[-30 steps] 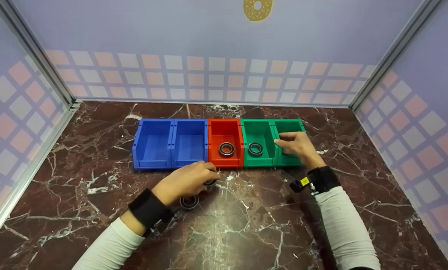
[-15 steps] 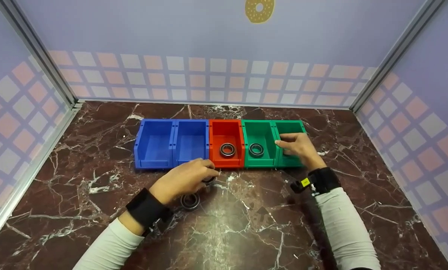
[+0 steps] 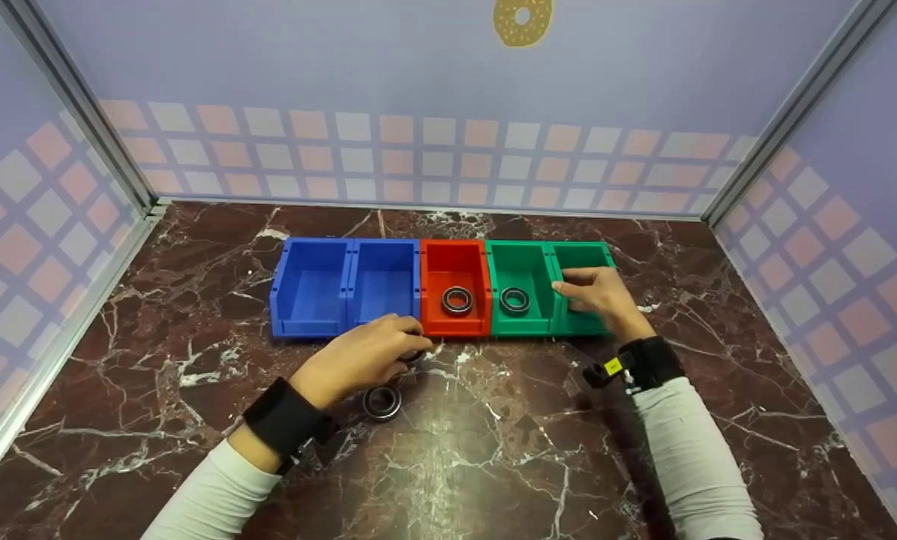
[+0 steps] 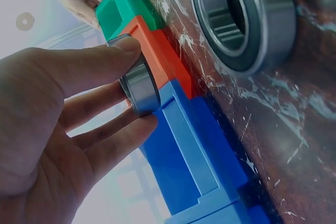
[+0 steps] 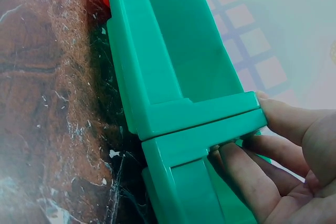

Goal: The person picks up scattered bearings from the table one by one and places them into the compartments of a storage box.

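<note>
My left hand (image 3: 366, 356) pinches a ball bearing (image 4: 143, 87) between thumb and fingertips, in front of the second blue bin (image 3: 385, 281). In the left wrist view the bearing is tilted on edge, and in the head view the fingers mostly hide it. Another bearing (image 3: 396, 405) lies flat on the table just below that hand. At the right end of the row, my right hand (image 3: 602, 296) grips the adjoining side walls of the two green bins, thumb on one side and fingers inside the end green bin (image 5: 181, 182).
The bins stand side by side in a row: two blue, a red bin (image 3: 454, 328) and two green. One bearing (image 3: 447, 301) sits in the red bin, another (image 3: 504, 301) in the inner green bin (image 3: 520, 328). Patterned walls enclose the marbled table (image 3: 508, 457).
My left hand has drifted slightly left with the bearing, uncovering more of the bearing on the table. The right hand keeps its grip on the green bins.
</note>
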### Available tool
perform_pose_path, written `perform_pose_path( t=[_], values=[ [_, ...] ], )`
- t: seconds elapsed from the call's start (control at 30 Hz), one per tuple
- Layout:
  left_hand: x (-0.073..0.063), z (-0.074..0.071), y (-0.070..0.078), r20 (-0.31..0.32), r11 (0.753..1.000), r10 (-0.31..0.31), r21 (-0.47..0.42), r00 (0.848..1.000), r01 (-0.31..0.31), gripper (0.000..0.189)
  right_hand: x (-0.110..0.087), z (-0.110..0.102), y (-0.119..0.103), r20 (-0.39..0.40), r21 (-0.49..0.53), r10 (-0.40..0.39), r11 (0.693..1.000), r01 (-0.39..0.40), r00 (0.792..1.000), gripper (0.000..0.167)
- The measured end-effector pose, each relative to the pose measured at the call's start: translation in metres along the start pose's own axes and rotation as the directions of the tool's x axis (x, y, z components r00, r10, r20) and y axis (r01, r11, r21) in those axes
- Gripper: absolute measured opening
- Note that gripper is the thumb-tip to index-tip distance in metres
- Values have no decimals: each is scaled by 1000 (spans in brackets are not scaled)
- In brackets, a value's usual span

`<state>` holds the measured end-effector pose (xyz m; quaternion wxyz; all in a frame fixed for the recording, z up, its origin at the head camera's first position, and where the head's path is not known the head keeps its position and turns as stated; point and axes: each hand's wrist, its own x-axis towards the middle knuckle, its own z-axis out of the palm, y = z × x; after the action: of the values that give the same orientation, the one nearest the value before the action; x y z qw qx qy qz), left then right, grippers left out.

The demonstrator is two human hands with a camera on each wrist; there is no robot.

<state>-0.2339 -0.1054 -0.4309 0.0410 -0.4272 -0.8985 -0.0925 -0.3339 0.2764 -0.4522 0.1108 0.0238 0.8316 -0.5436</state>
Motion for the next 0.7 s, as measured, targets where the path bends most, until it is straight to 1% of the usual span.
perform_pose_path(
  t=[0.13, 0.27, 0.43, 0.6, 0.7],
  values=[
    [-2, -1, -3, 3, 1000, -8, -11, 1000, 8, 40, 0, -1, 0, 1, -4, 5, 1000, -5, 1000, 64],
    [-2, -3, -6, 4, 1000, -8, -5, 1000, 8, 42, 0, -2, 0, 5, -8, 10, 1000, -10, 1000, 64],
    [-1, -6, -9, -14, 1000, -3, 4, 1000, 3, 45, 0, -2, 1, 0, -7, 11, 1000, -11, 1000, 65],
    [0, -7, -11, -47, 999, 22, 31, 999, -21, 45, 0, -1, 1, 13, 3, 2, 1000, -2, 1000, 66],
    [-1, -7, -12, -51, 999, 10, 41, 999, -8, 45, -1, -2, 1, 23, 13, -3, 1000, 2, 1000, 66]
  ],
)
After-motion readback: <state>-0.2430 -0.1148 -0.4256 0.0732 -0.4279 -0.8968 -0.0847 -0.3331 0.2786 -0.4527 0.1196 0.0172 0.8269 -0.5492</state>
